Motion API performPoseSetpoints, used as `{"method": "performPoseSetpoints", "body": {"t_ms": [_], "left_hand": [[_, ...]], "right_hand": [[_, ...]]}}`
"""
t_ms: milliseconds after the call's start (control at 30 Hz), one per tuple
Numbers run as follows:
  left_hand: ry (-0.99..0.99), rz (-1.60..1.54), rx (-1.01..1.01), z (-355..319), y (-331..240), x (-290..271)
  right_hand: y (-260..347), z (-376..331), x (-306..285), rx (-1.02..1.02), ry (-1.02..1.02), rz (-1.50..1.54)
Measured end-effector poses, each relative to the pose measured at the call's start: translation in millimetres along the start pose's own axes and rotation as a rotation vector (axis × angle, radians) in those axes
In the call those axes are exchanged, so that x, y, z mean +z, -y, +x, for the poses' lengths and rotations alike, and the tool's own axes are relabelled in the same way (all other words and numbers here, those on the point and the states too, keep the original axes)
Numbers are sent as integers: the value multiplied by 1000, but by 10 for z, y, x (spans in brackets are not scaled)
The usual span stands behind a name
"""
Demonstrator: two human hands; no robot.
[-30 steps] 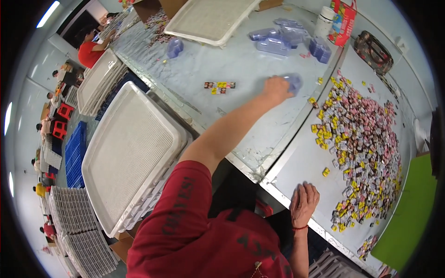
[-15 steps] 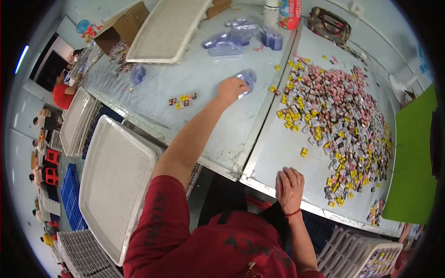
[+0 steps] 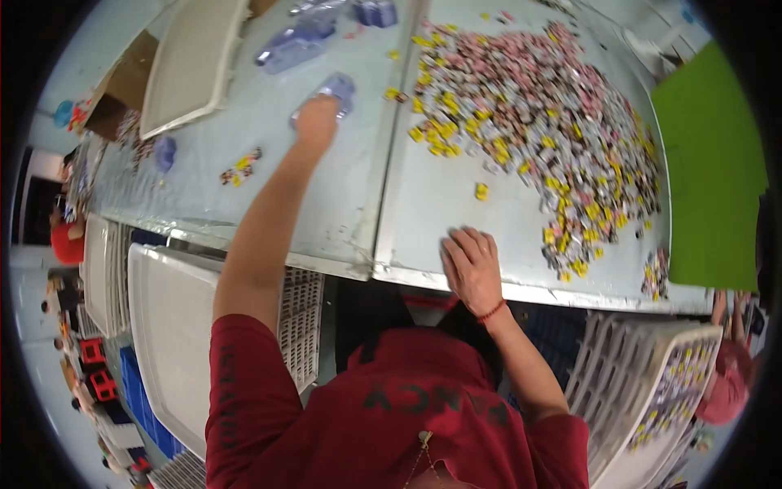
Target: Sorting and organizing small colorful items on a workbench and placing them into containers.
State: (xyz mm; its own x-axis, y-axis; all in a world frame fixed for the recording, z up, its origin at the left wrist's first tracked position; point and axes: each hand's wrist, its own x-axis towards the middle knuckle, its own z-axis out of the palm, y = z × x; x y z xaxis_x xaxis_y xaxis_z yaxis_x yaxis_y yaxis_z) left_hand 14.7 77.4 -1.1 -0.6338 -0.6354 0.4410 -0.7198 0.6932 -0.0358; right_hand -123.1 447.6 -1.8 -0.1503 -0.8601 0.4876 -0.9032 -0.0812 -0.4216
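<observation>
Head view: nearest are the two bare hands of one person in a red shirt [image 3: 436, 387]. The right hand [image 3: 476, 265], with one red bracelet [image 3: 491, 312] at its wrist, rests at the near edge of the right table [image 3: 423, 220], its fingers loosely bent and relaxed, released. Under that table's front edge, one stack of white trays [image 3: 627, 375] stands to the right. Just ahead of the right hand lies one single yellow wrapped piece [image 3: 481, 191], and beyond it spreads one large heap of small wrapped pieces [image 3: 538, 106], too many to count. Farther out, the left hand [image 3: 316, 121] covers the near end of one clear plastic container [image 3: 336, 91], which lies on the left table [image 3: 342, 220]; motion blur hides the fingertips, so I cannot tell whether they are closed on it. To its left lie one small cluster of wrapped pieces [image 3: 242, 166], too blurred to count, and one small purplish plastic piece [image 3: 165, 153]. Farther still are more plastic containers [image 3: 297, 47], overlapping and hard to count, one large white tray [image 3: 195, 69] and one cardboard box [image 3: 122, 85].
</observation>
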Motion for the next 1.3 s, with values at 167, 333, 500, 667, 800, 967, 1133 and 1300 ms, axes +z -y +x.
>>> {"method": "performPoseSetpoints", "body": {"t_ms": [167, 333, 500, 667, 800, 967, 1133, 1300], "left_hand": [[16, -422, -314, 84, 19, -111], [149, -903, -683, 69, 241, -158], [-122, -900, -555, 48, 4, -423], [-161, -727, 383, -805, -1104, -642], [-111, -741, 527, -1474, -1792, -577], [-42, -861, 519, -1515, -2115, -533], [-92, -854, 441, -1611, -2015, -465], [-220, -845, 500, -1537, -2083, -428]], "right_hand": [[-39, -55, 5, 27, -13, -21], [-36, -99, 0, 25, -12, 1], [-46, -82, 24, 4, -32, -4], [-120, -53, -36, 108, -165, 111], [-158, -133, -4, 272, -318, 181], [-283, -308, 8, 328, -252, 133], [-249, -323, 90, 360, -204, 233], [-369, -343, 80, 419, -192, 221]]}}
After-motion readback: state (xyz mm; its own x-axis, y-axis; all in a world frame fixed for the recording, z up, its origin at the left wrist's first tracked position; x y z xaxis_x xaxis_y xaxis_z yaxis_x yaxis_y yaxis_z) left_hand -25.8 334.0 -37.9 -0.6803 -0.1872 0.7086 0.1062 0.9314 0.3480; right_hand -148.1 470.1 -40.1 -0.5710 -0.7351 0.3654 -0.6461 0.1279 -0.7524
